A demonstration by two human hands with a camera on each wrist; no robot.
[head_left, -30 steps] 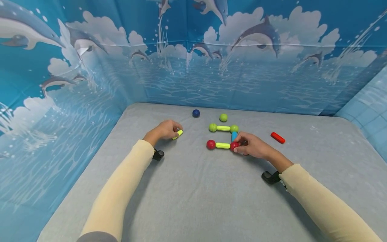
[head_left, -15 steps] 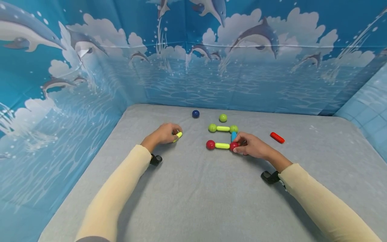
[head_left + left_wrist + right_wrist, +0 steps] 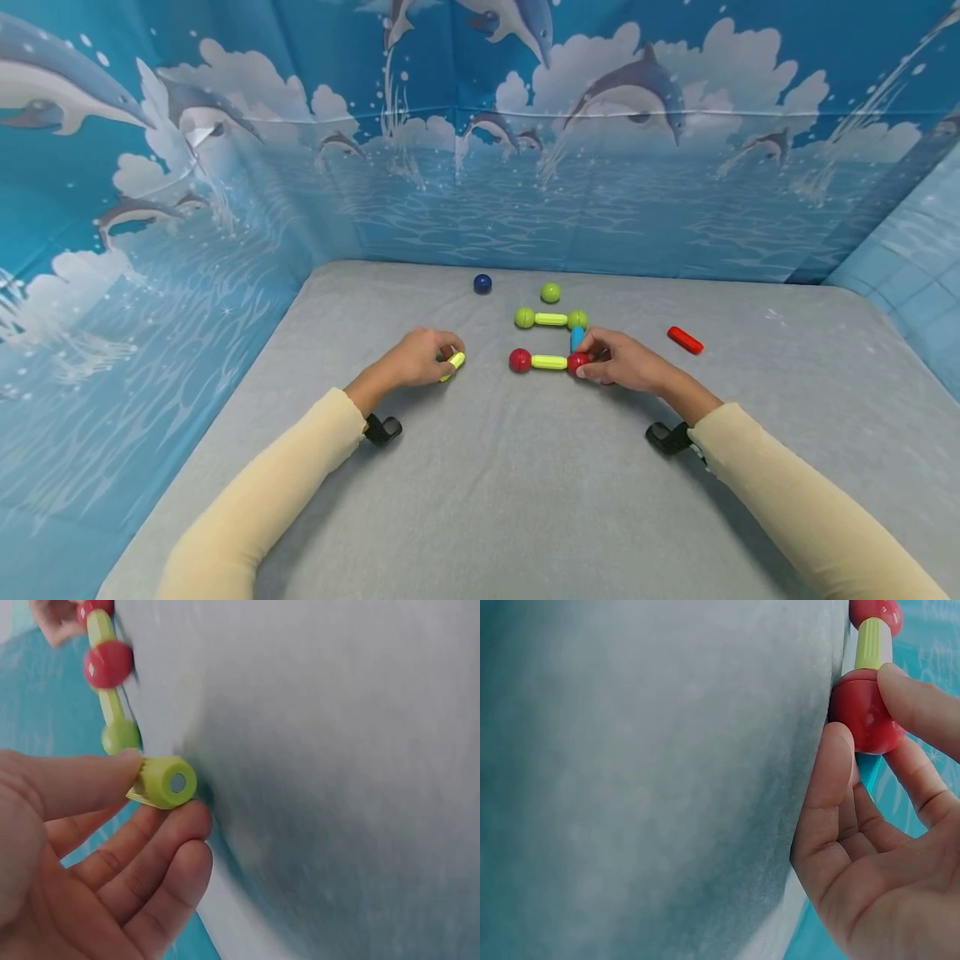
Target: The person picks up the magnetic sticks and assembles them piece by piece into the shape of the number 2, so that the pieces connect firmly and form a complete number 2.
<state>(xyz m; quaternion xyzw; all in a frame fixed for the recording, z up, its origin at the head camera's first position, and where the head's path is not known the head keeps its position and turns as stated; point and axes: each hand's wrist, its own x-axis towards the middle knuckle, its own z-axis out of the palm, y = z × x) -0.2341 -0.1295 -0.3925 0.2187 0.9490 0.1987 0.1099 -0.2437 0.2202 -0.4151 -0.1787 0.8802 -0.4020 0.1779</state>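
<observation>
Between thumb and fingers, the left hand [image 3: 422, 358] pinches a yellow-green rod [image 3: 453, 367]; the left wrist view shows a grey disc in the end of that rod [image 3: 166, 782]. The right hand [image 3: 626, 360] grips the right red ball [image 3: 577, 363] of a joined shape. From this ball a yellow-green rod [image 3: 549, 362] runs left to another red ball [image 3: 520, 360], and a blue rod [image 3: 577, 337] runs back to a green ball [image 3: 577, 320]. A further yellow-green rod [image 3: 551, 319] links that to a left green ball [image 3: 525, 317].
A dark blue ball [image 3: 482, 284] and a loose green ball [image 3: 551, 292] lie near the back edge of the grey cloth surface [image 3: 480, 500]. To the right lies a red rod [image 3: 686, 340]. A dolphin-print curtain [image 3: 480, 200] stands behind and at the sides.
The left hand has moved toward the front and slightly right with the yellow-green rod. The right hand has stayed on the red ball.
</observation>
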